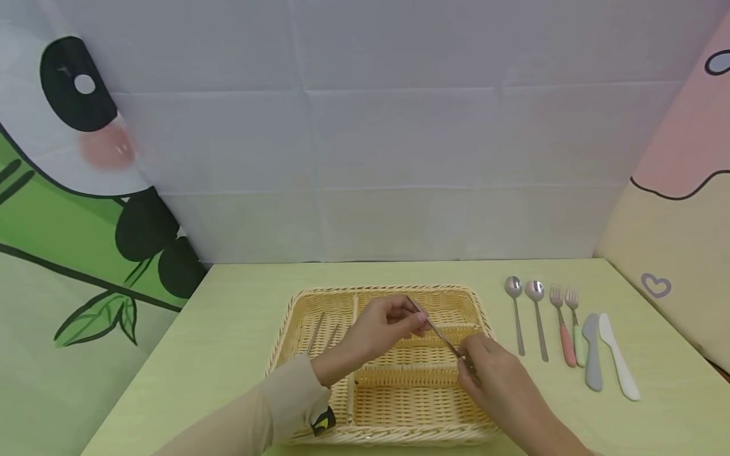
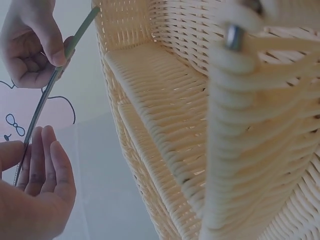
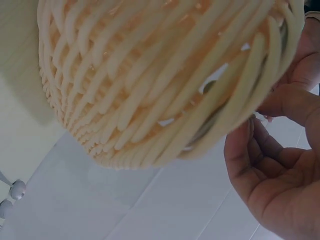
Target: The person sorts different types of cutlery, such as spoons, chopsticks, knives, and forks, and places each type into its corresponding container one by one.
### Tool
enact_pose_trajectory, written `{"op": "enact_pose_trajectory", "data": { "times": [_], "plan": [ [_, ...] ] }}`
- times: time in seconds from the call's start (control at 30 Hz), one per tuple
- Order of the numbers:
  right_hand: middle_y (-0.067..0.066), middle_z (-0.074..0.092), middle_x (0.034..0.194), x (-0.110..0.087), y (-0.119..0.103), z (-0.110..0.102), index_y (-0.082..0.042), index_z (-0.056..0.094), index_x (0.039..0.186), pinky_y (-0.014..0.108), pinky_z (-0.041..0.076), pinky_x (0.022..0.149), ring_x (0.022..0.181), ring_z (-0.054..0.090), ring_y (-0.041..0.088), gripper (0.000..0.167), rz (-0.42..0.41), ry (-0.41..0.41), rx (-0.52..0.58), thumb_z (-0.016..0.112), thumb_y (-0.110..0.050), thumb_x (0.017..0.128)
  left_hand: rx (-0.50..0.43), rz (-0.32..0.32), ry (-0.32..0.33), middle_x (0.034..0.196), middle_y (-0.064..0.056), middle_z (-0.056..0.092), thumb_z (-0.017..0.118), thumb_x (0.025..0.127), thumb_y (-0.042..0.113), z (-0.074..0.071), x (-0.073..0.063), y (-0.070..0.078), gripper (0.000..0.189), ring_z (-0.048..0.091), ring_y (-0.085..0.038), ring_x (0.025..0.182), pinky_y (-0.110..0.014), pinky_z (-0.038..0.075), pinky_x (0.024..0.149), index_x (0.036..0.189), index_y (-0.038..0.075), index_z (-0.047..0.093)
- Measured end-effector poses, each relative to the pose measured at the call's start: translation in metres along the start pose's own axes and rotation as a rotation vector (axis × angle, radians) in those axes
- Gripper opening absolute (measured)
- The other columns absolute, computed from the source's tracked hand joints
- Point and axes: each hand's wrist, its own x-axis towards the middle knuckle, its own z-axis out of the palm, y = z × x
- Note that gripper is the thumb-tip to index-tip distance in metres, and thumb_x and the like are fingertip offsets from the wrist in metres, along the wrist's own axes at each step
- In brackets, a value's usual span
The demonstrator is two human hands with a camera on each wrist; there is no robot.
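Observation:
A thin metal chopstick (image 1: 438, 330) slants over the wicker basket (image 1: 422, 437), held by both hands. My left hand (image 1: 379, 329) pinches its upper end, and my right hand (image 1: 502, 377) grips the lower end. In the left wrist view, the left hand (image 2: 40, 190) has its thumb on the textured end, other fingers nearly straight. Farther up in that view, the right hand (image 2: 37, 45) pinches near the greenish-looking end. The basket wall hides most of the grip in the right wrist view, where the right hand (image 3: 280, 185) shows bent fingers. Two thin sticks (image 1: 315, 334) lie in the basket's left compartment.
Right of the basket lie two spoons (image 1: 536, 292), a pink-handled fork (image 1: 566, 345), a green-handled fork (image 1: 578, 345), a grey knife (image 1: 592, 354) and a white knife (image 1: 620, 361). Dividers (image 1: 410, 375) split the basket. A pale wall (image 1: 388, 139) stands behind the table (image 1: 239, 297).

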Motion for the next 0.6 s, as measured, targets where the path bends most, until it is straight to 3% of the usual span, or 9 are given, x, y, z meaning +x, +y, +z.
{"op": "enact_pose_trajectory", "data": {
  "times": [0.17,0.43,0.6],
  "plan": [
    [-0.01,0.05,0.068,0.0,-0.0028,0.0006,-0.012,0.055,0.083,0.012,0.037,0.048,0.06,0.044,-0.005,0.028,0.057,-0.047,0.06,0.069,0.006,0.066,-0.054,0.0,-0.016,0.096,-0.017,0.066,0.055,0.092,0.022,0.0013,-0.0004,0.0012,0.018,0.064,-0.032,0.091,-0.026,0.053,0.074,0.097,0.005,0.061],
    [-0.009,0.052,0.071,0.0014,-0.0072,-0.0007,-0.012,0.057,0.086,0.012,0.044,0.053,0.064,0.055,0.002,0.025,0.172,-0.169,0.133,0.068,0.005,0.072,-0.011,0.025,-0.012,0.096,-0.016,0.066,0.054,0.092,0.023,0.0015,-0.0006,0.0012,0.018,0.066,-0.026,0.087,-0.025,0.053,0.073,0.097,0.006,0.06],
    [-0.012,0.048,0.07,0.0018,-0.0079,-0.0012,-0.011,0.057,0.087,0.013,0.042,0.053,0.063,0.052,0.002,0.022,0.163,-0.171,0.096,0.068,0.001,0.072,0.02,0.056,0.002,0.095,-0.011,0.067,0.054,0.093,0.024,-0.0008,-0.0006,0.0025,0.017,0.066,-0.022,0.086,-0.025,0.052,0.073,0.096,0.008,0.059]
  ]
}}
